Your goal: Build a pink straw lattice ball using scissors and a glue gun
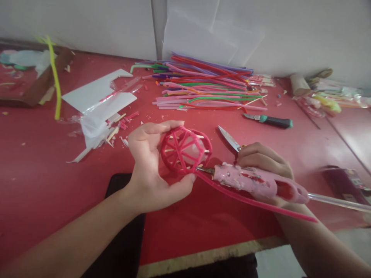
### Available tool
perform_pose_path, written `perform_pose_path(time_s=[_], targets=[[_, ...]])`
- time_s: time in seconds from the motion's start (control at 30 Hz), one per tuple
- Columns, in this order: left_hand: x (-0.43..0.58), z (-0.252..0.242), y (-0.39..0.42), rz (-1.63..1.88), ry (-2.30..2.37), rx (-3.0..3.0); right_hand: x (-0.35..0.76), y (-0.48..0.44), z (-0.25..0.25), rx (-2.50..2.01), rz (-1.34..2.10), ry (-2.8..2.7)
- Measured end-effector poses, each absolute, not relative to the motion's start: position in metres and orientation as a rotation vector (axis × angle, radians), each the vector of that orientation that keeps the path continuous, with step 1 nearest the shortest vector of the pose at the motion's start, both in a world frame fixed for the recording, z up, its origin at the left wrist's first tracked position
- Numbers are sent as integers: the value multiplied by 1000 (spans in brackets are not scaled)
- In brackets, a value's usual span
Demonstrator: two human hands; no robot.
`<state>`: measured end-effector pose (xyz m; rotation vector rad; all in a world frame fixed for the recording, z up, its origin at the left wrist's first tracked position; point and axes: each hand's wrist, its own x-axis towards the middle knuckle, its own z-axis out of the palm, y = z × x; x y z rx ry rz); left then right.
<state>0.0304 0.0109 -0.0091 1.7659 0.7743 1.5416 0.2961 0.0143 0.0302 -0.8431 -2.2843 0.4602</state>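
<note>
My left hand (147, 166) is closed around the edge of a small pink-red wheel-like frame (177, 150), made of pipe cleaners with pale sticks across it. From its lower edge a loose pipe cleaner tail (240, 197) trails to the lower right. My right hand (263, 160) grips a pink hot glue gun (246, 179), partly hidden behind it. The gun's metal nozzle meets the lower right rim of the frame, by my left thumb. A clear glue stick (339, 201) sticks out of the gun's back. Scissors (229, 139) show just beyond my right fingers, their handles hidden.
Behind the hands lies a pile of coloured pipe cleaners (203, 85). A utility knife (272, 120) rests to its front right. White card (98, 96) and scraps cover the left, beside a yellow pipe cleaner (55, 81). A dark flat object (121, 231) sits under my left forearm.
</note>
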Motion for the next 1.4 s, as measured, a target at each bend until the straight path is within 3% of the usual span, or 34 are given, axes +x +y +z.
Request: perform_pose_path(time_s=[1.4], targets=[[31, -6, 10, 1519, 753, 1791, 297, 14, 29, -901, 345, -2189]])
